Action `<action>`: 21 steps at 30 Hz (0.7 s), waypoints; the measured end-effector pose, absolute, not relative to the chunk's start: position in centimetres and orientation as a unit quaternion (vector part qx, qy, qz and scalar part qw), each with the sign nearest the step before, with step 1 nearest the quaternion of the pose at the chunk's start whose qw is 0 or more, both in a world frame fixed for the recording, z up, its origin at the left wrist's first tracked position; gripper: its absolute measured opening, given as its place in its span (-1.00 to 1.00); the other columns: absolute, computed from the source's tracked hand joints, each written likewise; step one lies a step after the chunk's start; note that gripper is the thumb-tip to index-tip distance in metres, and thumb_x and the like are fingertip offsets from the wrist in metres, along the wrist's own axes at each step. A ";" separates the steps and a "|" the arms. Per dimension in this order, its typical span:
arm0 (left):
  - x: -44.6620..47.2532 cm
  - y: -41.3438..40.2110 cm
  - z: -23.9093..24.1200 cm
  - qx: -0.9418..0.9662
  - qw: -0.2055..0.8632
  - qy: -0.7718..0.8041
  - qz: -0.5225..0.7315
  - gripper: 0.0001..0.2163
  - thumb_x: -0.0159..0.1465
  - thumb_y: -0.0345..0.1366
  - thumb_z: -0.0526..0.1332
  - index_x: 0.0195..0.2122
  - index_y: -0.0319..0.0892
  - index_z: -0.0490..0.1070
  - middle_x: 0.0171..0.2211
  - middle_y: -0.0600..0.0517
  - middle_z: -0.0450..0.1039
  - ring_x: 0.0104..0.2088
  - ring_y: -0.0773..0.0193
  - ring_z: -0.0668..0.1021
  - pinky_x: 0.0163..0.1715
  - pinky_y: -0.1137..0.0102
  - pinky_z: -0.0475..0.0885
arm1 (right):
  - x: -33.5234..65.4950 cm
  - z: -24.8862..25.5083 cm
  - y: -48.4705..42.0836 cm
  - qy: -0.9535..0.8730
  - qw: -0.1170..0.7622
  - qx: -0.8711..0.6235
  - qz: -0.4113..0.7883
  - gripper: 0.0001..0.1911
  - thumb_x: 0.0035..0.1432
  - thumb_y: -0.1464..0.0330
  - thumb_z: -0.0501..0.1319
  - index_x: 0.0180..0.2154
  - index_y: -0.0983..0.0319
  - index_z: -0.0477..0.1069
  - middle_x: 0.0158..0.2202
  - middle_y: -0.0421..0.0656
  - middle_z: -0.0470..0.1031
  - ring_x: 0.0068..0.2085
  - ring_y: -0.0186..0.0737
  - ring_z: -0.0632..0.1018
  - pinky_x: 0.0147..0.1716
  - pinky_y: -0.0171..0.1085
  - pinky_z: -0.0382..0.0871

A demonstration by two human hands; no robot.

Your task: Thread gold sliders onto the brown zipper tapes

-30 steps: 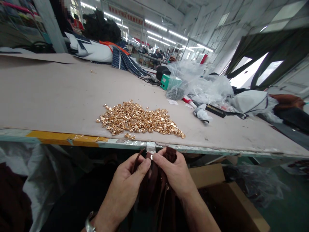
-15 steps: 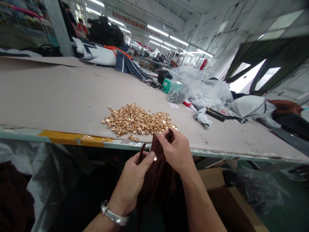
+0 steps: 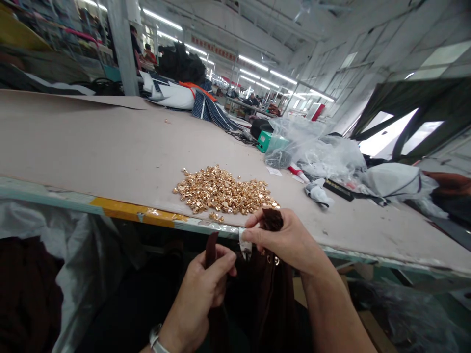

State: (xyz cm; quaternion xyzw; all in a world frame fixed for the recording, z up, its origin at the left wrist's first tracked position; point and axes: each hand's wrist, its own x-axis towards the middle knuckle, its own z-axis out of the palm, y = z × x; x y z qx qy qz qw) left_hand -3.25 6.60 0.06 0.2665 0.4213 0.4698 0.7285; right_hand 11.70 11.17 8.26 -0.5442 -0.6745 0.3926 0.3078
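Observation:
My left hand (image 3: pixel 202 291) is closed on a dark brown fabric strip (image 3: pixel 211 249), whose end sticks up past the thumb. In my right hand (image 3: pixel 296 240) is a bunch of dark brown fabric strips (image 3: pixel 273 220), their folded ends showing above the fingers and the rest hanging below the table edge. Small gold metal pieces (image 3: pixel 275 261) show on the hanging strips under that hand. The two hands are apart. Just beyond them, a pile of small gold metal pieces (image 3: pixel 224 190) lies near the table's front edge.
The tabletop (image 3: pixel 91 147) has yellow tape (image 3: pixel 132 212) along its front edge. Clear plastic bags (image 3: pixel 312 147), a green box (image 3: pixel 264 141) and a black strip-like object (image 3: pixel 337 189) lie to the right. Striped fabric (image 3: pixel 209 110) lies at the back.
My hands have moved apart, the left drawing away with one strip and the right moving rightward with the bunch. The view has shifted, so the table appears lower and farther right.

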 end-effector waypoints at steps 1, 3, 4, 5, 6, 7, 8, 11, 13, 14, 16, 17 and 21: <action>-3.4 6.7 0.0 0.247 0.728 0.421 0.481 -0.79 0.13 -0.17 0.28 -0.48 -0.19 0.35 -0.69 0.24 0.14 -0.72 0.56 -0.01 -0.74 0.56 -0.12 | 11.2 8.5 11.6 -0.700 0.291 -0.554 0.345 -0.83 0.01 0.27 0.32 -0.38 0.24 0.48 -0.61 -0.31 0.35 -0.56 -0.40 0.34 -0.57 -0.38 0.16; -3.6 6.9 -0.1 0.219 0.725 0.419 0.500 -0.81 0.13 -0.17 0.28 -0.42 -0.20 0.39 -0.61 0.18 0.29 -0.73 0.59 0.02 -0.74 0.57 -0.12 | 9.9 8.9 12.3 -0.754 0.245 -0.561 0.240 -0.86 0.08 0.28 0.27 -0.39 0.22 0.50 -0.61 -0.29 0.37 -0.56 -0.38 0.34 -0.56 -0.36 0.13; -3.7 6.9 -0.1 0.213 0.725 0.416 0.505 -0.80 0.13 -0.17 0.27 -0.39 -0.21 0.41 -0.59 0.16 0.33 -0.74 0.60 0.03 -0.74 0.57 -0.12 | 9.2 9.0 12.6 -0.777 0.219 -0.558 0.193 -0.85 0.09 0.28 0.25 -0.44 0.21 0.50 -0.63 -0.29 0.37 -0.57 -0.38 0.34 -0.56 -0.34 0.10; -3.7 6.9 -0.1 0.210 0.726 0.412 0.508 -0.80 0.14 -0.17 0.27 -0.38 -0.22 0.42 -0.58 0.14 0.35 -0.74 0.61 0.04 -0.74 0.58 -0.12 | 8.5 8.9 12.9 -0.796 0.193 -0.552 0.156 -0.80 0.10 0.28 0.24 -0.51 0.21 0.48 -0.64 -0.28 0.36 -0.58 -0.37 0.33 -0.57 -0.33 0.08; -3.7 6.9 -0.1 0.209 0.728 0.408 0.510 -0.79 0.15 -0.16 0.26 -0.38 -0.23 0.43 -0.58 0.14 0.35 -0.74 0.62 0.04 -0.73 0.58 -0.12 | 7.9 8.7 13.3 -0.807 0.174 -0.550 0.128 -0.76 0.09 0.27 0.25 -0.56 0.21 0.46 -0.66 -0.27 0.36 -0.59 -0.36 0.33 -0.57 -0.32 0.05; -3.7 6.8 -0.1 0.207 0.729 0.403 0.513 -0.78 0.15 -0.16 0.25 -0.39 -0.24 0.44 -0.58 0.13 0.35 -0.74 0.62 0.04 -0.73 0.58 -0.12 | 7.4 8.5 13.6 -0.811 0.161 -0.552 0.109 -0.74 0.08 0.27 0.26 -0.59 0.21 0.44 -0.66 -0.26 0.37 -0.59 -0.35 0.33 -0.57 -0.31 0.04; -3.7 6.8 -0.1 0.205 0.730 0.400 0.515 -0.77 0.16 -0.16 0.24 -0.39 -0.25 0.44 -0.58 0.13 0.35 -0.75 0.63 0.04 -0.73 0.58 -0.12 | 7.1 8.3 13.8 -0.811 0.155 -0.556 0.096 -0.75 0.07 0.27 0.28 -0.60 0.21 0.44 -0.66 -0.25 0.38 -0.59 -0.34 0.34 -0.57 -0.31 0.04; -3.7 6.8 -0.1 0.194 0.733 0.399 0.515 -0.75 0.17 -0.13 0.22 -0.40 -0.26 0.45 -0.59 0.12 0.36 -0.76 0.63 0.05 -0.74 0.58 -0.12 | 6.7 7.7 14.4 -0.809 0.153 -0.561 0.085 -0.79 0.04 0.33 0.28 -0.60 0.21 0.45 -0.65 -0.22 0.42 -0.58 -0.32 0.36 -0.58 -0.31 0.05; -3.8 6.9 -0.1 0.190 0.737 0.399 0.512 -0.74 0.17 -0.12 0.23 -0.39 -0.26 0.45 -0.58 0.12 0.36 -0.76 0.63 0.05 -0.74 0.58 -0.12 | 7.2 7.7 14.4 -0.810 0.164 -0.557 0.085 -0.78 0.05 0.37 0.26 -0.61 0.22 0.44 -0.66 -0.23 0.41 -0.59 -0.33 0.36 -0.57 -0.31 0.07; -3.8 6.9 -0.1 0.187 0.739 0.399 0.509 -0.74 0.16 -0.11 0.23 -0.40 -0.26 0.45 -0.58 0.12 0.36 -0.76 0.64 0.05 -0.73 0.58 -0.12 | 7.7 7.8 14.1 -0.808 0.174 -0.556 0.093 -0.78 0.07 0.37 0.24 -0.60 0.22 0.44 -0.66 -0.25 0.41 -0.59 -0.34 0.35 -0.56 -0.32 0.08; -3.7 6.9 0.1 0.179 0.744 0.400 0.505 -0.73 0.16 -0.11 0.23 -0.41 -0.27 0.45 -0.58 0.11 0.36 -0.76 0.64 0.05 -0.74 0.58 -0.12 | 8.8 8.1 13.0 -0.794 0.203 -0.557 0.133 -0.81 0.11 0.35 0.22 -0.52 0.22 0.47 -0.62 -0.27 0.43 -0.57 -0.35 0.37 -0.54 -0.32 0.13; -3.7 6.9 0.2 0.175 0.746 0.399 0.504 -0.72 0.16 -0.10 0.22 -0.42 -0.27 0.45 -0.58 0.11 0.37 -0.77 0.65 0.05 -0.74 0.59 -0.12 | 9.4 8.1 12.2 -0.783 0.222 -0.557 0.164 -0.83 0.13 0.32 0.22 -0.47 0.22 0.49 -0.59 -0.27 0.44 -0.55 -0.35 0.38 -0.53 -0.33 0.16; -3.5 6.9 0.4 0.169 0.757 0.382 0.502 -0.72 0.19 -0.11 0.19 -0.41 -0.27 0.46 -0.58 0.10 0.38 -0.77 0.64 0.05 -0.74 0.60 -0.11 | 11.8 6.8 8.6 -0.733 0.320 -0.535 0.273 -0.83 0.15 0.26 0.25 -0.31 0.22 0.52 -0.47 -0.23 0.49 -0.47 -0.31 0.43 -0.46 -0.33 0.26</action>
